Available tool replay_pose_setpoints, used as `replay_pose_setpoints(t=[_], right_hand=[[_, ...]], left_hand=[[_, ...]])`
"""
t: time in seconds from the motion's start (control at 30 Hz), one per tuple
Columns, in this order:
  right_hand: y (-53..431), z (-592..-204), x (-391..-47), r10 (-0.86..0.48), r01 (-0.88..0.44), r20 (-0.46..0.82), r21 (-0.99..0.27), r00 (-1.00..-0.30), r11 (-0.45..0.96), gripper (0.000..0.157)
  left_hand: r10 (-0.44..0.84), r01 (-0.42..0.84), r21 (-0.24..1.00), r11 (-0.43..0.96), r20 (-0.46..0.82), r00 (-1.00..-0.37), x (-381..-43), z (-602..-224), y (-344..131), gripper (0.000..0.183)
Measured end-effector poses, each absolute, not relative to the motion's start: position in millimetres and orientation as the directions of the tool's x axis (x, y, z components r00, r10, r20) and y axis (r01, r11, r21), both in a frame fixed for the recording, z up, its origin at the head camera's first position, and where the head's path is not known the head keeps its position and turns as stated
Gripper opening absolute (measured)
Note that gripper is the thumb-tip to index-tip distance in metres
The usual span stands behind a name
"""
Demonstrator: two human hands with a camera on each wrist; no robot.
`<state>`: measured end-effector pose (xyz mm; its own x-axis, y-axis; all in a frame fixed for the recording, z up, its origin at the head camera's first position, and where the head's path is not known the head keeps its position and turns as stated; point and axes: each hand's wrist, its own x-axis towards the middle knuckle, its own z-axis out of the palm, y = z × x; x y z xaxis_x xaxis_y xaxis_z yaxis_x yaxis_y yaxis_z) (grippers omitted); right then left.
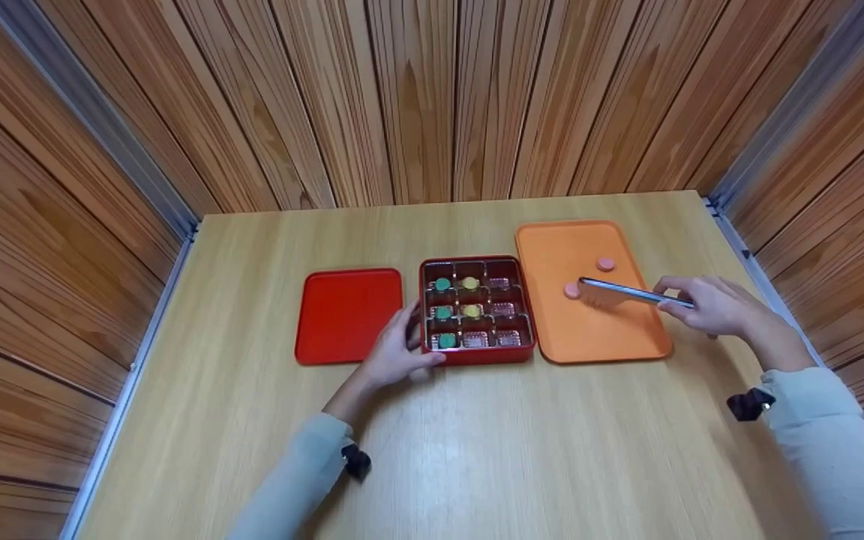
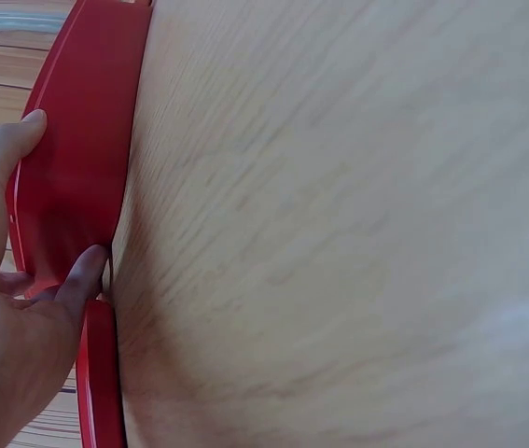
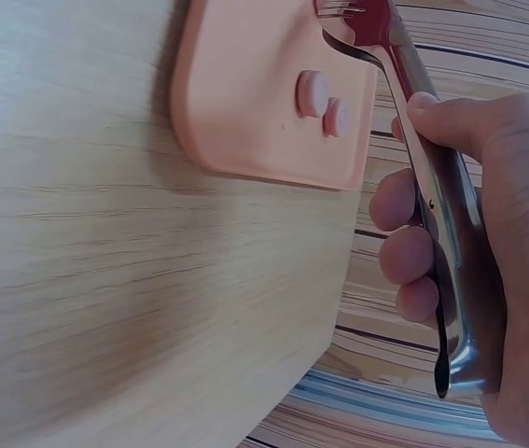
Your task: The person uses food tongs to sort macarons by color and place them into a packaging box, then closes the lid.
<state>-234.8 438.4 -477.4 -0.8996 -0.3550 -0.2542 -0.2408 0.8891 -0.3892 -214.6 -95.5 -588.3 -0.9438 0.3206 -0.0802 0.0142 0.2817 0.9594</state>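
Observation:
My left hand holds the near left corner of a red box, thumb on its front and fingers at its left side. The box has a clear divided insert: green round pieces fill the left column, and two yellow ones lie in the middle column. In the right wrist view, my right hand grips metal tongs. Their tips reach over an orange tray, beside one of two pink macaron-like pieces. Whether the tips touch it, I cannot tell.
A flat red lid lies left of the box, close to my left hand. The tray stands against the box's right side. Wood-patterned panels with metal edge rails enclose the table at the back and sides.

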Motion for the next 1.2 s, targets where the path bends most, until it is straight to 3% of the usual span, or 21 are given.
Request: replay_pose_setpoints(t=[0.3, 0.87, 1.2], right_hand=[[433, -462, -242, -0.327, -0.211, -0.272, -0.382, -0.905, 0.9, 0.03], [415, -458, -250, -0.396, -0.291, -0.199, -0.41, -0.896, 0.865, 0.024], [401, -458, -256, -0.381, -0.258, -0.229, -0.43, -0.896, 0.865, 0.026]], left_hand=[[0.316, 0.007, 0.958, 0.288, -0.088, -0.945, -215, -588, -96, 0.117], [0.329, 0.035, 0.95, 0.309, -0.073, -0.941, -217, -597, -100, 0.119], [0.314, 0.004, 0.956, 0.294, -0.092, -0.945, -215, -588, -96, 0.116]])
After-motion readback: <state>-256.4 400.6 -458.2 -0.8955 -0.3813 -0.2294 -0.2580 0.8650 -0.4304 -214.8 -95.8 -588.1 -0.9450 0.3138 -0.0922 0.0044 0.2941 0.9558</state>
